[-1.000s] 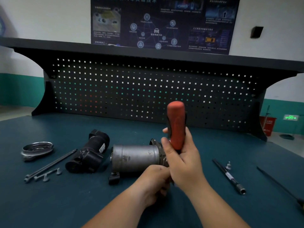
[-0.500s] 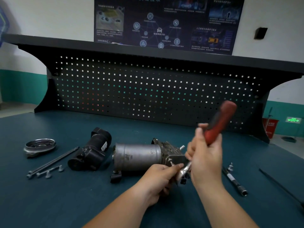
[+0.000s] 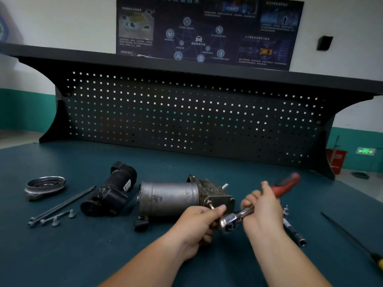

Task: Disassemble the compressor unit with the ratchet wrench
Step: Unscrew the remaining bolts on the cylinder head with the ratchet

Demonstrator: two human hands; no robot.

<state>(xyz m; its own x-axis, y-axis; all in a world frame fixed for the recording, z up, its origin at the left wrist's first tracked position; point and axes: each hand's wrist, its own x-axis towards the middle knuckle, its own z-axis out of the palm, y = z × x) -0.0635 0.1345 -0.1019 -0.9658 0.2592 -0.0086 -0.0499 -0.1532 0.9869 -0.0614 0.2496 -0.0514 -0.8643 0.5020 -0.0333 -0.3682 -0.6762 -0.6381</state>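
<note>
My left hand (image 3: 198,225) curls round the near right end of the compressor unit (image 3: 167,198); just right of that end my right hand (image 3: 263,211) grips the ratchet wrench (image 3: 228,221), its head beside the unit; the unit lies sideways on the counter (image 3: 83,255).

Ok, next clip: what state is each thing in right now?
Compressor: on its side, left hand grips its end.
Wrench: gripped by right hand, head at compressor's end, handle tilted up to the right.
Black housing: detached, lying on bench.
Cover: off, lying far left.
Long bolts: out, lying on bench.
Extension bar: lying untouched, right.
</note>
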